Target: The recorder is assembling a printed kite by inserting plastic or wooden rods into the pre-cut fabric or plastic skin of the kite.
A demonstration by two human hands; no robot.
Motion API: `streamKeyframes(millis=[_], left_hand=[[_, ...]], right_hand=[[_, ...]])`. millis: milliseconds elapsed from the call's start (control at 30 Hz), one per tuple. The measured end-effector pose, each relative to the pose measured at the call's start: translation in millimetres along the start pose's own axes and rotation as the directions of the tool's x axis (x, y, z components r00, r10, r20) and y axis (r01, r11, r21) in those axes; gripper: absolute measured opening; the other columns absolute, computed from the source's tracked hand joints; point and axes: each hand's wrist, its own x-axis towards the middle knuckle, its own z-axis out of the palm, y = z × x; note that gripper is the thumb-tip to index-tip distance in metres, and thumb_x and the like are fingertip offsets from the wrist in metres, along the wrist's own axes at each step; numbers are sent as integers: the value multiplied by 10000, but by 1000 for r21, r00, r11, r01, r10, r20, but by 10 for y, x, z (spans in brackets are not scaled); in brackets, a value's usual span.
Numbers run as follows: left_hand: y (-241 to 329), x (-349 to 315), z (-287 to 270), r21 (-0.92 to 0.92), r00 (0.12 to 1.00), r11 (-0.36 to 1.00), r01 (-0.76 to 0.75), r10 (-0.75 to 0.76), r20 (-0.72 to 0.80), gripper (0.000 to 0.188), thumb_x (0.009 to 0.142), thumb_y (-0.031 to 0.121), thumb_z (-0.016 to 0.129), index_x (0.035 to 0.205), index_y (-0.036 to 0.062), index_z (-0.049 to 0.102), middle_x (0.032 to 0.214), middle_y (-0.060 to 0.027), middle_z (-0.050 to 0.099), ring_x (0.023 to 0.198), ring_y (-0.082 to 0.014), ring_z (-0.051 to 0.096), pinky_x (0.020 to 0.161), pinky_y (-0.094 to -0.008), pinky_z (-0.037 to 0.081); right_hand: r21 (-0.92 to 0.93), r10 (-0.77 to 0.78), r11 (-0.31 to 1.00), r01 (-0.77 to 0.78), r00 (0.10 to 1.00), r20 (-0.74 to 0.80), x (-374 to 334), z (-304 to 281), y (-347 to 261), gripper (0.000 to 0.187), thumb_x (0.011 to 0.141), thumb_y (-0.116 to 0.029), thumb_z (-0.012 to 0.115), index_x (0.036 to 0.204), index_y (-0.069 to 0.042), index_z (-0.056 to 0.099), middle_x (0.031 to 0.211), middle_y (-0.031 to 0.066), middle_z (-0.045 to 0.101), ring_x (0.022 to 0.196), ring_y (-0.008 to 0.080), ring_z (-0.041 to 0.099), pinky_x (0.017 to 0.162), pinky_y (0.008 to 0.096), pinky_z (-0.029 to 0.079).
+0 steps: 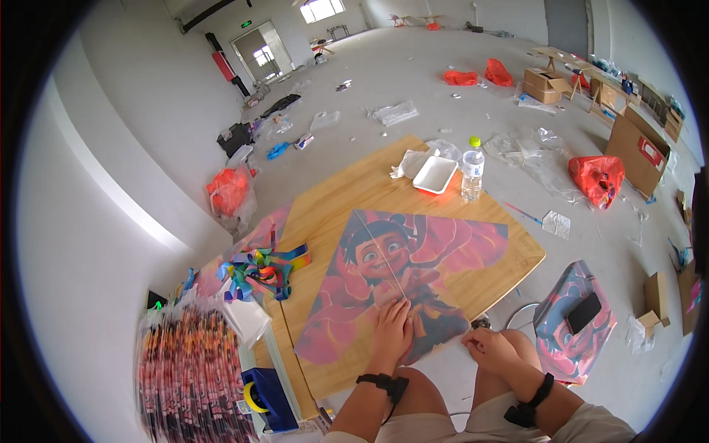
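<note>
A large pink and red kite (373,269) printed with a cartoon figure lies spread on the wooden table (310,221). A thin pale rod (384,258) runs down its middle. My left hand (395,330) rests on the lower part of the kite, fingers stretched out near the rod's lower end. Past the kite's near right corner, above my lap, my right hand (487,347) is closed with curled fingers. Whatever it may hold is hidden. Both wrists wear black straps.
A water bottle (473,171) and a white tray (436,175) stand at the table's far end. Rainbow ribbons (262,273), stacked printed sheets (192,369) and a blue tape dispenser (269,399) are on the left. A phone (584,313) lies on a printed stool at right.
</note>
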Motion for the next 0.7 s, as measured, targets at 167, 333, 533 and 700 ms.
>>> streamKeyframes(millis=[167, 333, 533, 700], left_hand=[[1, -6, -4, -10, 1000, 1000, 5, -5, 16, 446, 996, 212, 597, 1421, 85, 647, 1471, -73, 634, 1398, -322, 535, 1188, -488, 384], [15, 8, -19, 6, 999, 1000, 0, 0, 35, 476, 1004, 232, 593, 1456, 87, 620, 1529, -90, 585, 1418, -324, 513, 1198, -492, 372], [74, 43, -30, 101, 998, 995, -23, 17, 66, 515, 1031, 306, 563, 1492, 79, 588, 1593, -115, 527, 1440, -339, 487, 1238, -510, 323], [12, 37, 28, 76, 997, 997, -17, 12, 72, 540, 1048, 350, 549, 1526, 99, 560, 1616, -106, 504, 1486, -337, 440, 1251, -525, 292]], right_hand=[[7, -5, 1000, 5, 1000, 1, -14, -9, -2, 121, 951, -111, 674, 1042, -63, 736, 1018, 141, 748, 921, 348, 735, 772, 427, 589], [8, 1, 1000, -1, 1000, 1, -21, -26, -7, 122, 953, -110, 673, 1044, -59, 736, 1019, 143, 747, 906, 348, 733, 766, 426, 588], [7, 0, 1000, 0, 1000, 4, -23, -56, -41, 126, 952, -109, 674, 1050, -60, 735, 1015, 147, 742, 901, 348, 728, 767, 428, 585], [0, -22, 1000, 22, 1000, -2, -16, -39, -4, 130, 945, -108, 676, 1053, -66, 735, 1012, 147, 740, 906, 353, 723, 773, 432, 584]])
